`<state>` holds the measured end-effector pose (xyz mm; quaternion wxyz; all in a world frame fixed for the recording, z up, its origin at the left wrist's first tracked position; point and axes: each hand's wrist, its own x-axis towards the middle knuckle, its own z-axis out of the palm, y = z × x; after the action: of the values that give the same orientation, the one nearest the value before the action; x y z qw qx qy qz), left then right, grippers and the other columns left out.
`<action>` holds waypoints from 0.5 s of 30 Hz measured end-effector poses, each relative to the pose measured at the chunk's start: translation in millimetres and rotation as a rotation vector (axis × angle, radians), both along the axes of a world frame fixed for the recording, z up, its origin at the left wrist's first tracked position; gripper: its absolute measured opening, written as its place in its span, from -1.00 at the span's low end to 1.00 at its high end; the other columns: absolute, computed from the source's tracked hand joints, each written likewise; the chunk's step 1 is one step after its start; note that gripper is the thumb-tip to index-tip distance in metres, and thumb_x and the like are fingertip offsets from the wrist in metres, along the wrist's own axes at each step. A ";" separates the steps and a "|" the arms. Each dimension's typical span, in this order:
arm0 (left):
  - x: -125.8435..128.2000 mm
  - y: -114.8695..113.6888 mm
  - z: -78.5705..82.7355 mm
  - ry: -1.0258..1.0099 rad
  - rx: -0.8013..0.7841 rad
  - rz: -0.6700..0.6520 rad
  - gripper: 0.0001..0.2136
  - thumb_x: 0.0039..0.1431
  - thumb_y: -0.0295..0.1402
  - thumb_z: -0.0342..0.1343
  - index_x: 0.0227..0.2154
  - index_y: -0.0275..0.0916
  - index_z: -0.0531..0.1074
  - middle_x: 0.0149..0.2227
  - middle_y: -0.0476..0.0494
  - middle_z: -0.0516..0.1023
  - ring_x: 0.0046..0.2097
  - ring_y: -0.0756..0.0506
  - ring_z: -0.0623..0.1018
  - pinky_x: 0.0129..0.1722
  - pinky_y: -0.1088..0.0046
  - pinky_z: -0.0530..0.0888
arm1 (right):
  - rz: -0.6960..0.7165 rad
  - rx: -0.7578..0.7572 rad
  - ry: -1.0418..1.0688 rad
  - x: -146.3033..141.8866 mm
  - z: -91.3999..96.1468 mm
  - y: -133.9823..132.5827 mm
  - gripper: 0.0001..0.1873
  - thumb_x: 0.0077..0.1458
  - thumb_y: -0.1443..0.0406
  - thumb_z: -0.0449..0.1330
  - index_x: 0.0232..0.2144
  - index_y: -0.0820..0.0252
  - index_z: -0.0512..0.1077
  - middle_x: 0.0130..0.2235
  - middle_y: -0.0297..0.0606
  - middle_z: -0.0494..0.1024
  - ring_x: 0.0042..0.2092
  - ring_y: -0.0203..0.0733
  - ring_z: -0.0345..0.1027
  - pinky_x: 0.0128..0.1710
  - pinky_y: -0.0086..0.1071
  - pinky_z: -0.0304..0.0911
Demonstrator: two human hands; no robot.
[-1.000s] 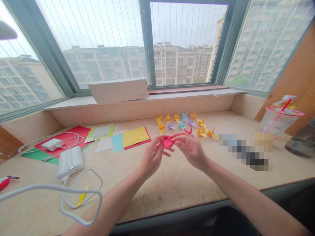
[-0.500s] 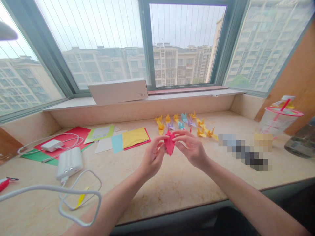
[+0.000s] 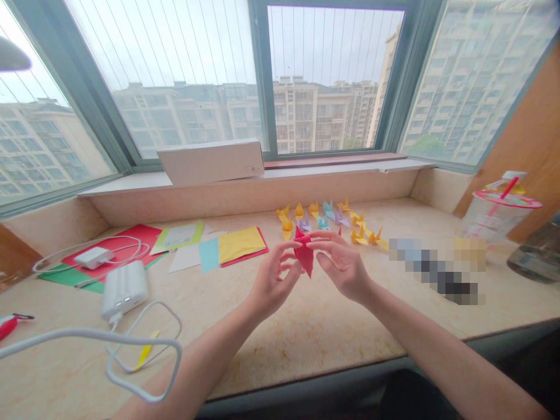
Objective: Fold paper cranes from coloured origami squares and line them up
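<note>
My left hand [image 3: 273, 277] pinches the small, pointed piece of folded red paper [image 3: 305, 258] above the pale, mottled tabletop [image 3: 324, 338], just this side of the little yellow, blue and purple paper birds [image 3: 359, 235]. My half-curled right hand [image 3: 347, 271] has its fingertips at the paper's upper part — whether they grip, I can't tell. Best to hold lightly and press creases crisply — no crushed points.
</note>
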<state>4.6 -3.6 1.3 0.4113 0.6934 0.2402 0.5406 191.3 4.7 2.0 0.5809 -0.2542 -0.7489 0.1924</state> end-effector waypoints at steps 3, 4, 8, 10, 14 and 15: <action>-0.2 -0.7 1.4 0.016 0.005 0.008 -0.78 0.29 -0.36 0.13 -0.02 -0.15 0.37 -0.05 -0.19 0.50 -0.13 -0.08 0.55 -0.15 0.35 0.55 | 0.011 0.003 0.007 0.2 -0.1 0.1 -0.70 0.26 0.37 0.13 -0.05 -0.03 0.54 0.03 -0.17 0.51 0.14 -0.04 0.36 0.17 0.00 0.28; -0.2 -0.6 1.5 0.018 0.006 0.011 -0.79 0.29 -0.35 0.13 -0.04 -0.16 0.37 -0.06 -0.19 0.50 -0.12 -0.09 0.55 -0.16 0.35 0.55 | 0.013 0.003 0.011 0.1 -0.3 0.3 -0.70 0.25 0.37 0.14 -0.05 -0.03 0.54 0.03 -0.18 0.51 0.14 -0.05 0.36 0.18 0.00 0.28; -0.6 1.4 -0.8 0.013 -0.002 0.018 -0.85 0.28 -0.34 0.14 -0.12 -0.17 0.39 -0.06 -0.19 0.50 -0.08 -0.11 0.55 -0.15 0.35 0.55 | 0.004 0.001 0.003 -0.3 -1.3 0.8 -0.71 0.22 0.38 0.17 -0.07 -0.03 0.54 0.03 -0.17 0.50 0.13 -0.05 0.36 0.19 0.00 0.25; -0.7 2.7 -2.2 0.003 -0.007 0.019 -0.87 0.27 -0.34 0.16 -0.15 -0.18 0.40 -0.04 -0.20 0.50 -0.06 -0.12 0.55 -0.14 0.36 0.54 | 0.010 0.003 -0.008 -0.1 -1.4 0.8 -0.71 0.22 0.39 0.17 -0.07 -0.02 0.54 0.03 -0.16 0.50 0.14 -0.04 0.35 0.19 0.00 0.25; 0.1 3.6 -1.8 -0.030 -0.020 0.014 -0.88 0.25 -0.34 0.19 -0.19 -0.19 0.41 -0.06 -0.19 0.53 -0.07 -0.11 0.56 -0.16 0.39 0.54 | 0.037 0.004 -0.011 0.4 -1.1 0.6 -0.72 0.23 0.36 0.17 -0.05 -0.02 0.53 0.05 -0.15 0.48 0.16 -0.03 0.34 0.19 0.00 0.26; 0.5 3.5 -1.1 -0.039 -0.026 0.011 -0.87 0.24 -0.33 0.20 -0.20 -0.19 0.41 -0.08 -0.18 0.53 -0.11 -0.10 0.57 -0.18 0.39 0.55 | 0.044 0.001 -0.011 0.4 -0.9 0.5 -0.72 0.24 0.35 0.17 -0.05 -0.02 0.53 0.05 -0.15 0.48 0.16 -0.03 0.34 0.19 0.01 0.26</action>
<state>5.1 -0.2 0.2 0.4220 0.6760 0.2430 0.5531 191.8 5.3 1.0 0.5725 -0.2384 -0.7577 0.2033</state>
